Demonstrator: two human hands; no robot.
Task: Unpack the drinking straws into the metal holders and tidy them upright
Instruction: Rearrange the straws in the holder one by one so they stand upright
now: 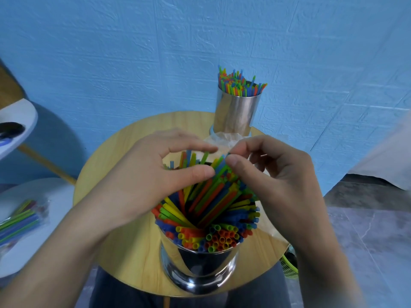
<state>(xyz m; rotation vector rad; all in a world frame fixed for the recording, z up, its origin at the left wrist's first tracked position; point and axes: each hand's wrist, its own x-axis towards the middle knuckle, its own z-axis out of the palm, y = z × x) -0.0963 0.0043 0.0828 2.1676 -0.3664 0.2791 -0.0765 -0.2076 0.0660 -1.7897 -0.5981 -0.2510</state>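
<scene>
Two fingers of the right hand, thumb and forefinger, pinch the tips of a few straws that lean toward the far side of the bunch; the other fingers of that hand are curled loosely behind them. The left hand is cupped round the tops of more straws in the same bunch, thumb on the near side and forefinger arched over the far side, so that their tips stick up between them. The straws are red, yellow, green, blue and orange. They stand crowded in the near metal holder, some upright with their open ends toward the camera and many tilted away. This holder stands at the near edge of a round wooden tabletop. Just beyond the hands lies a crumpled clear wrapper, and behind it, at the far edge, stands the far metal holder with a second bunch standing roughly upright in it. To the left, well apart, a white surface carries a packet of straws in clear plastic. A green basket shows low on the right, by the grey floor, and a blue wall rises behind.
</scene>
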